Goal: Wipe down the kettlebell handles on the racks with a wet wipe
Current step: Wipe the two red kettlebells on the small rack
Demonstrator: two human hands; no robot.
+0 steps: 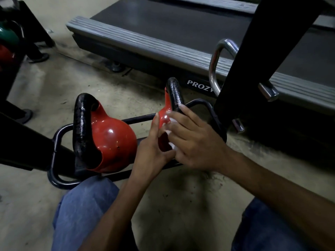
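A: Two red kettlebells sit side by side on the low black rack (139,119), down on the concrete floor (27,196) in front of a treadmill (163,24).

B: Which one is getting the attention?

A: The right kettlebell (164,116). The left kettlebell (112,142) stands alone, nobody touching it.

B: And the hands?

A: The left hand (152,153) is laid against the left side of the red body, thumb up and fingers fairly straight, with nothing grasped. The right hand (192,142) covers the other side. Its fingers are stretched out and press a white wet wipe (170,121) onto the bell, just below where the black handle (175,93) begins.

B: Is the wipe on the handle itself?

A: The fingertips reach the foot of the handle. The wipe only shows in patches between the fingers, so I cannot tell.
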